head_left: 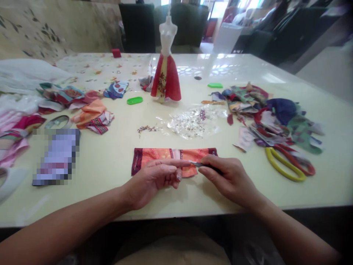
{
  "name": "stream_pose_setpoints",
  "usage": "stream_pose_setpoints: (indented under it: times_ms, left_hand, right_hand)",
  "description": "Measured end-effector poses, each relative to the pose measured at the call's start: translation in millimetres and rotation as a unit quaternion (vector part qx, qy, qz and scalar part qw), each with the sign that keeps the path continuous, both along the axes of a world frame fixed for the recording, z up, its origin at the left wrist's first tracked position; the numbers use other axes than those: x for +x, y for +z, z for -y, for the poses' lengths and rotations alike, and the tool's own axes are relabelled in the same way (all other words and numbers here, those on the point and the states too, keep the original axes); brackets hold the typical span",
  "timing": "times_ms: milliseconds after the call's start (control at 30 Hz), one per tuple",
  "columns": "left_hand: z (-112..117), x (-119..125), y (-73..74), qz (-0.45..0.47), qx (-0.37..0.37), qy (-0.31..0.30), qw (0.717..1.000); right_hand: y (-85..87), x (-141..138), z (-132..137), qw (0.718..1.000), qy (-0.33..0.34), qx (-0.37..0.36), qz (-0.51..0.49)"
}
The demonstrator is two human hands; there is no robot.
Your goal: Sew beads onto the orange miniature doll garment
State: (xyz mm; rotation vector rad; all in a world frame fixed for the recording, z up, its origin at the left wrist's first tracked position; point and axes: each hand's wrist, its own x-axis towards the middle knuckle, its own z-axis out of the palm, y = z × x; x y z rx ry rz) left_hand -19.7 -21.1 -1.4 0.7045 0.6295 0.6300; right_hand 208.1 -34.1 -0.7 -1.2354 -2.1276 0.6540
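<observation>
As we sweep in from the left of this glossy cream table (107, 180), a heap of crumpled white fabric (24, 73) sits toward the far corner, with pink and magenta cloth scraps (16, 129) just below it and a pixel-blurred flat packet (56, 156) closest to the person. Moving along, there's a folded orange and maroon cloth bundle (91, 115) beside teal and red patterned scraps (63, 95), then a bright green plastic oval (135, 100). Dead centre, a white dress-form figure in a flared red skirt (166, 77) stands upright, and in front of it a clear plastic bag of glittering beads (193, 123) lies flat, loose gold beads (146, 129) scattered just to its left. Now the action: an orange strip of fabric with maroon ends (162, 156) lies flat near the table's front edge. The left hand (156, 180) is relaxed, not gripping, its index finger (171, 162) stretched across the strip, while the right hand (228, 180) pinches a slim dark-handled tool with a metal tip (198, 164) between thumb and fingers, right by that fingertip. Far right, a big pile of mixed cloth scraps (270, 117) sits behind yellow and red looped scissor handles (286, 163)
</observation>
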Motion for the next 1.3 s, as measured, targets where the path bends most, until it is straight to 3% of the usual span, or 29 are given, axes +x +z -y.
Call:
stream_pose_setpoints:
  times_ms: [233, 433, 700, 933, 1300]
  left_hand:
    - [0.0, -0.9, -1.1, -0.012, 0.006, 0.004, 1.0]
    - [0.8, 1.7, -2.0, -0.041, -0.016, 0.017, 0.999]
    - [2.1, 1.7, -8.1, -0.092, 0.039, 0.017, 0.995]
    - [2.2, 3.4, -4.9, -0.114, 0.06, 0.018, 0.991]
    - [2.6, 2.9, -5.4, -0.119, 0.095, 0.014, 0.988]
  right_hand:
    - [-1.3, 0.8, -0.1, 1.0, -0.002, -0.006, -0.013]
    - [-5.4, -1.6, 1.8, 0.998, 0.014, 0.052, 0.044]
    - [-7.7, -5.8, 3.5, 0.986, 0.05, 0.126, 0.095]
    - [-8.8, -7.9, 3.6, 0.98, 0.053, 0.163, 0.101]
    - [-4.0, -7.2, 5.5, 0.982, 0.1, 0.162, 0.001]
